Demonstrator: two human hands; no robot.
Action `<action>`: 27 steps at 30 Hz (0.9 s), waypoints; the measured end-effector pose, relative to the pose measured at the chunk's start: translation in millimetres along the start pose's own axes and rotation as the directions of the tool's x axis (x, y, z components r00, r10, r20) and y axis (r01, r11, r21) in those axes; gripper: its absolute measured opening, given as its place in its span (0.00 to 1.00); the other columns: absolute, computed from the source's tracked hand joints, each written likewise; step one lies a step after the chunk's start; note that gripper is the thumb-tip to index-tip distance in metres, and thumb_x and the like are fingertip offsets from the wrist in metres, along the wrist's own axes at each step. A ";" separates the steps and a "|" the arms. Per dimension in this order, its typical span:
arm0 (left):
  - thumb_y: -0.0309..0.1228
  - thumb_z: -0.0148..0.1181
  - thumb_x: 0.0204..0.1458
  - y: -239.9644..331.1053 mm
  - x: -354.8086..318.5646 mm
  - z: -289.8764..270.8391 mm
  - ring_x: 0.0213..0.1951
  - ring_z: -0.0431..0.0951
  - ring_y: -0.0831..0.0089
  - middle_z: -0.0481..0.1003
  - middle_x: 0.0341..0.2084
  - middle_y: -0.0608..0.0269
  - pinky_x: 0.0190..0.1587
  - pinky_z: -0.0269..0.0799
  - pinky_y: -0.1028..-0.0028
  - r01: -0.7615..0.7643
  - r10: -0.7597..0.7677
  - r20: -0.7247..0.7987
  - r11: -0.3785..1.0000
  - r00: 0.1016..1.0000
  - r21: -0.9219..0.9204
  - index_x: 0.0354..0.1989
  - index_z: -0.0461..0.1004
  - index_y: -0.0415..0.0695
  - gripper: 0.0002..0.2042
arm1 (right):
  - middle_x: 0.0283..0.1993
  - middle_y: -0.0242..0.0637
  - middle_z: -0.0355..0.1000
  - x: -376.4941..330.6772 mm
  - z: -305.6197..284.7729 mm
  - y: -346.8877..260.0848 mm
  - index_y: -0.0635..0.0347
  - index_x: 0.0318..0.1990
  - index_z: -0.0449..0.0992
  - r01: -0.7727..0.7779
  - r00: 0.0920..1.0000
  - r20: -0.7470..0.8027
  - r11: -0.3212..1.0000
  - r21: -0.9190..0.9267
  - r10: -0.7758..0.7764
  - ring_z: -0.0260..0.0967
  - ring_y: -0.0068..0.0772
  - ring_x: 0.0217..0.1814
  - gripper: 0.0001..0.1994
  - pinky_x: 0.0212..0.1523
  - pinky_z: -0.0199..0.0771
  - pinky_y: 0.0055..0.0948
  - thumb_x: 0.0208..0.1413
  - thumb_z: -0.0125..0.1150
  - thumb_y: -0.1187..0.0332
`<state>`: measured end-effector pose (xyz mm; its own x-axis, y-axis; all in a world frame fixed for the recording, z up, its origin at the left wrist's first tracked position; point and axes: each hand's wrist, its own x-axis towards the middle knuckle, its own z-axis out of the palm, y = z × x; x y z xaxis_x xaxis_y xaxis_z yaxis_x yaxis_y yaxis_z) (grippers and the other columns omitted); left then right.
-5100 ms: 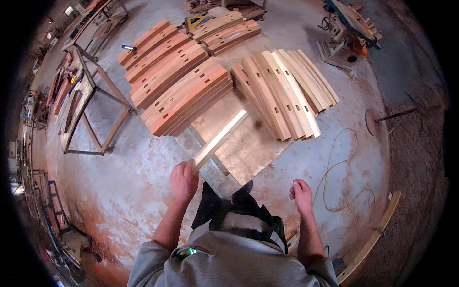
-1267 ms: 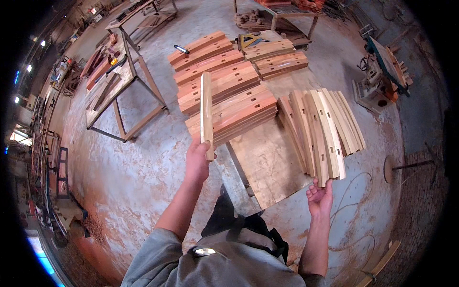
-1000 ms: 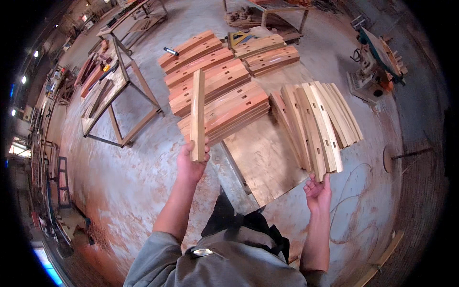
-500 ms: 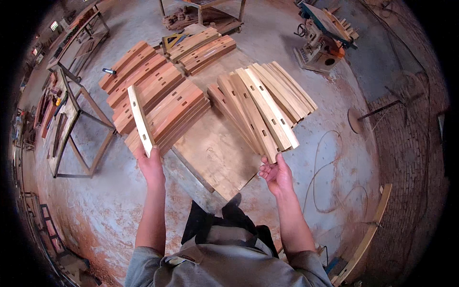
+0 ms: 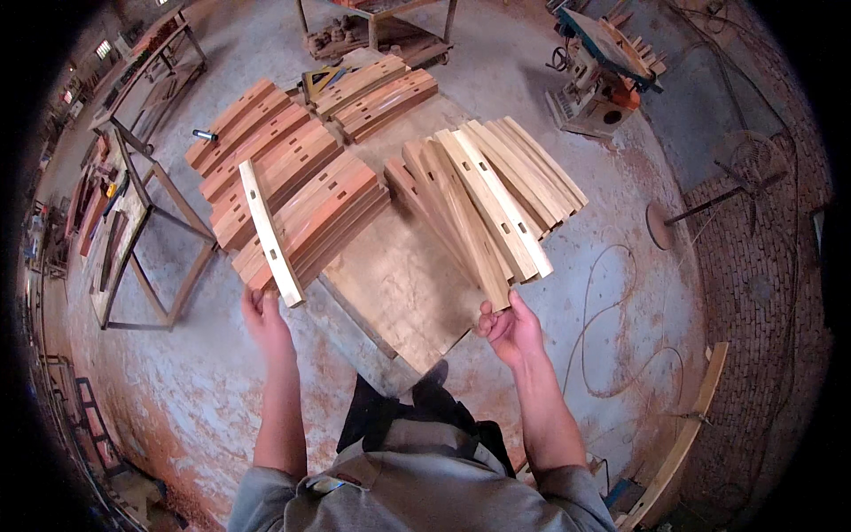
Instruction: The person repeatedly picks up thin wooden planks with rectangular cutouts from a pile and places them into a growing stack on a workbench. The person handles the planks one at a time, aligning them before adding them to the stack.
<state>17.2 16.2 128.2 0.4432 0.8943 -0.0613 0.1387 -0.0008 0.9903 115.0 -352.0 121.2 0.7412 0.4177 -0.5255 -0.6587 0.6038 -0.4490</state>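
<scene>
My right hand [image 5: 511, 330] grips the near end of a wooden slat [image 5: 476, 235] between thumb and fingers. That slat lies at the left part of a fanned pile of slats [image 5: 532, 177], beside a pale slat with slots [image 5: 499, 206]. Its plain side now faces up. My left hand [image 5: 267, 326] is at the near end of the reddish slat stack [image 5: 332, 192], fingers slightly apart and fingertips partly hidden at the wood. Just above it, a pale slotted slat [image 5: 269, 232] rests across the stack, out of its grasp.
The piles stand on a plywood board [image 5: 390, 275]. More reddish slats [image 5: 386, 99] and a yellow-black square [image 5: 321, 78] are at its far end. A workbench [image 5: 133, 213] stands left, a machine [image 5: 603, 80] far right. A cable [image 5: 585, 337] loops over the floor; a pedestal fan [image 5: 660, 224] lies right.
My left hand has let go of the pale slat, which now lies on the reddish stack. The slat in my right hand has rolled, turning its slotted face out of sight.
</scene>
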 end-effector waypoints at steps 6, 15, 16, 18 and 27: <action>0.22 0.52 0.55 12.7 -45.9 -14.4 0.45 0.71 0.70 0.68 0.47 0.59 0.48 0.68 0.74 -0.140 0.112 0.213 0.983 0.971 0.120 0.63 0.58 0.36 0.25 | 0.30 0.33 0.69 -19.3 0.0 21.2 0.59 0.55 0.66 -0.176 0.979 0.141 0.958 0.228 0.147 0.57 0.26 0.23 0.26 0.28 0.57 0.30 0.60 0.50 0.47; 0.25 0.56 0.55 35.6 -104.3 53.7 0.48 0.72 0.70 0.70 0.47 0.56 0.51 0.70 0.71 0.191 -0.095 0.816 0.981 0.570 -0.019 0.65 0.54 0.37 0.29 | 0.33 0.37 0.71 -46.6 34.4 48.7 0.62 0.55 0.65 0.006 0.982 0.190 0.991 -0.131 0.019 0.64 0.28 0.27 0.21 0.33 0.65 0.30 0.63 0.49 0.55; 0.24 0.56 0.54 39.8 -109.6 61.3 0.48 0.72 0.70 0.70 0.48 0.56 0.51 0.70 0.71 0.215 -0.096 0.841 0.976 0.532 -0.024 0.66 0.52 0.37 0.31 | 0.33 0.37 0.71 -50.3 41.9 49.6 0.62 0.54 0.66 0.105 0.984 0.171 0.952 -0.289 -0.056 0.65 0.30 0.28 0.19 0.36 0.67 0.31 0.63 0.48 0.57; 0.24 0.56 0.54 59.9 -119.7 74.6 0.48 0.72 0.70 0.70 0.49 0.55 0.50 0.70 0.71 0.227 -0.058 0.851 0.971 0.521 -0.073 0.66 0.50 0.37 0.32 | 0.42 0.41 0.70 -54.9 48.0 55.3 0.64 0.55 0.63 0.233 0.972 0.144 0.788 -0.570 -0.184 0.70 0.33 0.39 0.17 0.44 0.71 0.31 0.60 0.51 0.70; 0.21 0.55 0.51 48.3 -126.5 85.5 0.44 0.73 0.73 0.72 0.45 0.59 0.48 0.71 0.70 0.438 -0.110 0.792 0.874 0.601 -0.211 0.65 0.52 0.41 0.31 | 0.49 0.54 0.65 -67.4 61.4 67.8 0.67 0.53 0.62 0.519 0.775 0.483 -0.026 -0.855 -0.408 0.65 0.55 0.53 0.26 0.53 0.67 0.41 0.46 0.65 0.73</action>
<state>43.5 -135.3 173.2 0.9523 0.1830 -0.2443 0.1286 0.4853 0.8649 28.3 -297.5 170.5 0.9056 0.4055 0.1245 0.2906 -0.3793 -0.8784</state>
